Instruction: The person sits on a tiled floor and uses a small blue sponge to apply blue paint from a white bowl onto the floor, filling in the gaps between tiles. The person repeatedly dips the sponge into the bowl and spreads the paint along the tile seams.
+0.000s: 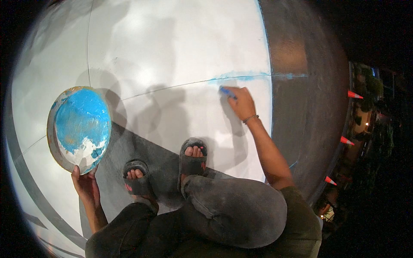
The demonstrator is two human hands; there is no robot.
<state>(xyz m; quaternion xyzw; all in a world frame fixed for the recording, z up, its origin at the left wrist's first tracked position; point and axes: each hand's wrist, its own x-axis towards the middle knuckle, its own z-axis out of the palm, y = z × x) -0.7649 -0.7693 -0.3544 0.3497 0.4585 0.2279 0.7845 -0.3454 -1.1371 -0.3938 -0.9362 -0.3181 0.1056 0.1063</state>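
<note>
My left hand [86,182] grips the lower rim of a round, shallow paint tray [82,121] smeared with bright blue and white paint. In my right hand [240,100] is a small blue-stained tool, partly hidden by the fingers; its kind cannot be told. The tool's tip is just below a thin seam line [180,85] across the white painted surface [206,109]. Light blue paint [243,77] lies along the right part of that seam. A blue line also edges the white area where it meets a dark grey band [287,113].
My feet in black slide sandals [193,163] rest at the border of white and a dark grey painted area [142,145]. Orange traffic cones [355,94] with pale bands stand beyond the dark band at the right. Shadows fall across the white surface.
</note>
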